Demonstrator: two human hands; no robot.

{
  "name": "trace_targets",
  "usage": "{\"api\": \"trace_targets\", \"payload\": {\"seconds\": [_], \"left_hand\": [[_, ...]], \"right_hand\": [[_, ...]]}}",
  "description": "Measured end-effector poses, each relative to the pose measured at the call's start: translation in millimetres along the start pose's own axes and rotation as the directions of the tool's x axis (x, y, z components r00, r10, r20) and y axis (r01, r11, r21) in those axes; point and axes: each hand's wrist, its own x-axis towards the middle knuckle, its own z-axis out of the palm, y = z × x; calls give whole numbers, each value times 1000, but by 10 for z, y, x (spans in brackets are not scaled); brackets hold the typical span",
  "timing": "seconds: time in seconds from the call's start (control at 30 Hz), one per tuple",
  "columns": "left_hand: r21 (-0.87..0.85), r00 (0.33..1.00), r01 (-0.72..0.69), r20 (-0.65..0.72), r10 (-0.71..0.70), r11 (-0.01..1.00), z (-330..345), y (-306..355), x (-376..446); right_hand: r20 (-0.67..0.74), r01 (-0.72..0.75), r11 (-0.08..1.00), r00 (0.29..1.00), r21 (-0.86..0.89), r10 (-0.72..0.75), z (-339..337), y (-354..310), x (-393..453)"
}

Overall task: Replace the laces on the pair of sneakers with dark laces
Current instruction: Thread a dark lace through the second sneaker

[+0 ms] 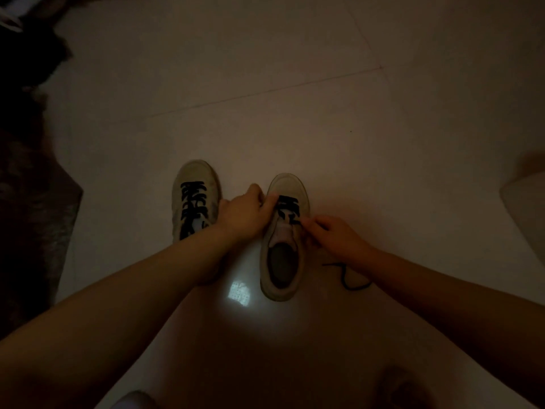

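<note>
Two pale sneakers stand on the tiled floor in dim light, toes pointing away from me. The left sneaker (195, 199) carries a dark lace threaded over all its eyelets. The right sneaker (284, 240) has a dark lace (289, 208) threaded over its front rows only. My left hand (243, 212) grips the right sneaker's left side near the toe, thumb on top. My right hand (333, 234) pinches the dark lace at an eyelet on the shoe's right side. The loose end of the lace (351, 280) trails on the floor beside my right forearm.
A dark rug or cloth (32, 184) covers the floor along the left. A pale object (528, 202) juts in at the right edge. A bright reflection (239, 293) shines on the tile near the right sneaker's heel. My knees show at the bottom.
</note>
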Motion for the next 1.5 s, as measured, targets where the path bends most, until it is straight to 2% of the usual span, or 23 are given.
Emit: {"api": "trace_targets", "payload": {"seconds": [0.07,0.17,0.27,0.4,0.5,0.73,0.83,0.9,0.93,0.97,1.0,1.07,1.1,1.13,1.17,1.23,1.27,1.3,1.4,1.43,1.5], "left_hand": [[-62,998,58,31,-56,996,-2,33,35],[-98,996,-27,78,35,995,22,39,57],[-263,999,-36,-37,27,964,24,-41,24],[-286,988,-21,-154,-24,958,-10,-83,-52],[-311,994,-22,-111,-14,950,17,-110,-103],[-452,981,-129,71,179,883,-93,-243,-271],[-317,969,-160,129,209,935,-132,-238,-244],[-22,969,-162,187,163,987,-186,-184,-226],[192,976,-161,177,128,968,-210,-145,-223],[357,986,-159,111,127,921,-225,-104,-227],[420,983,-169,1,186,891,-228,-64,-224],[324,902,-291,-220,371,900,-202,63,-248],[234,850,-380,-292,438,895,-198,152,-266],[149,829,-455,-290,479,878,-199,250,-284],[45,849,-493,-195,492,869,-178,340,-296],[-170,872,-442,149,467,881,-96,484,-345],[-261,849,-387,275,452,885,-41,508,-373],[-313,824,-352,342,451,882,27,508,-400],[-276,793,-446,318,519,851,218,513,-514],[-270,775,-479,317,547,835,272,521,-576],[-260,731,-514,365,576,817,356,539,-716]], "right_hand": [[34,4,1000,999,-24,-3,15,-37,27],[53,15,998,999,-63,-12,43,-61,45],[31,-6,999,1000,-42,8,37,-37,46],[43,-17,999,999,-28,18,16,-15,47],[44,-47,999,998,-22,48,2,-22,47],[-50,-104,994,993,45,107,-205,61,-19],[-33,-101,994,994,33,102,-251,33,-32],[7,-111,994,994,18,111,-300,-10,-38],[38,-114,993,993,31,113,-335,-34,-41],[77,-118,990,991,73,112,-370,-64,-45],[121,-126,981,987,147,109,-403,-102,-47],[209,-147,935,974,322,81,-439,-216,-45],[247,-150,906,968,395,53,-446,-290,-45],[277,-149,874,961,463,17,-450,-366,-39],[300,-151,832,954,534,-19,-460,-444,-35],[323,-167,726,943,667,-79,-510,-596,-33],[324,-177,667,941,724,-101,-545,-663,-30],[321,-188,602,939,776,-121,-579,-728,-30],[274,-196,374,947,906,-168,-683,-862,0],[249,-184,328,954,927,-167,-724,-890,17],[190,-138,311,971,940,-143,-818,-892,66]]}}
